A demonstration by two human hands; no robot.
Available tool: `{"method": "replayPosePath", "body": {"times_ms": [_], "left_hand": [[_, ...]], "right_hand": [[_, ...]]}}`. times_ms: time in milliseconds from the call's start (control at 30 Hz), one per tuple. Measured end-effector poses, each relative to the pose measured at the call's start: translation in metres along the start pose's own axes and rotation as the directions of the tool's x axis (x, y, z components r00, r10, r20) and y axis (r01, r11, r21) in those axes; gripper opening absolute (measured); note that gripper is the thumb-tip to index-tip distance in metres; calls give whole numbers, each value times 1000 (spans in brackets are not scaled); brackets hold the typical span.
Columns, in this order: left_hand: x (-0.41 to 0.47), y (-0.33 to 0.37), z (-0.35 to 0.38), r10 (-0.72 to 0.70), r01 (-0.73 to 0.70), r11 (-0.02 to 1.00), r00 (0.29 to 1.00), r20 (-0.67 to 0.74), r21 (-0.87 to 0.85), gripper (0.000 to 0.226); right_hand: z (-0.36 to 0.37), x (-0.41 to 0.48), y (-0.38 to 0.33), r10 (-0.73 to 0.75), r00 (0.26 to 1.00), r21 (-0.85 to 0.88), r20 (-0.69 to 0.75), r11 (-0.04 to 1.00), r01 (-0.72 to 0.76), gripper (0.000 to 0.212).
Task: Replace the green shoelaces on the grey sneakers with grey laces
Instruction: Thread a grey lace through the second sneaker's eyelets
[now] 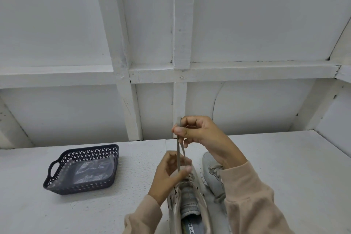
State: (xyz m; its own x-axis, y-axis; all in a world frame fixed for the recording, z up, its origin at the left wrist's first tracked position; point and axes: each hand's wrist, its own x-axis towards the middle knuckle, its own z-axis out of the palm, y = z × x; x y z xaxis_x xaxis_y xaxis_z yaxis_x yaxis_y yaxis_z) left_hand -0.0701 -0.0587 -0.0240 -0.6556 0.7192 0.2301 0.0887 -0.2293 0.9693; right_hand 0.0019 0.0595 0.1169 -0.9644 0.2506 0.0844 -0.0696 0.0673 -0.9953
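A grey sneaker (pixel 187 203) stands in front of me with its heel opening toward the camera and its tongue showing. A grey lace (pixel 179 155) rises taut from its eyelets. My right hand (pixel 197 131) pinches the top of the lace between thumb and fingers, above the shoe. My left hand (pixel 169 175) pinches the same lace lower down, close to the eyelets. A second grey sneaker (pixel 211 171) lies on the table to the right, laced in grey and partly hidden by my right forearm. No green lace is in view.
A dark perforated plastic basket (pixel 57 186) with handles sits on the white table (pixel 284 167) at the left and holds clear plastic bags (pixel 91 172). White wooden wall framing rises behind the table.
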Motion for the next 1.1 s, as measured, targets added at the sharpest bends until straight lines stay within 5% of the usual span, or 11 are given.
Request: {"method": "replayPosePath", "body": {"times_ms": [500, 900, 1100], "left_hand": [[12, 60, 15, 165, -163, 986, 979, -121, 25, 28], [-22, 22, -9, -81, 89, 992, 992, -93, 89, 18], [-25, 23, -21, -134, 130, 991, 976, -174, -33, 16]], "right_hand": [[-14, 6, -11, -129, 962, 17, -239, 990, 137, 25], [-40, 9, -10, -162, 889, 217, -428, 937, 275, 21], [-39, 7, -4, -132, 903, 237, -408, 940, 244, 20]]}}
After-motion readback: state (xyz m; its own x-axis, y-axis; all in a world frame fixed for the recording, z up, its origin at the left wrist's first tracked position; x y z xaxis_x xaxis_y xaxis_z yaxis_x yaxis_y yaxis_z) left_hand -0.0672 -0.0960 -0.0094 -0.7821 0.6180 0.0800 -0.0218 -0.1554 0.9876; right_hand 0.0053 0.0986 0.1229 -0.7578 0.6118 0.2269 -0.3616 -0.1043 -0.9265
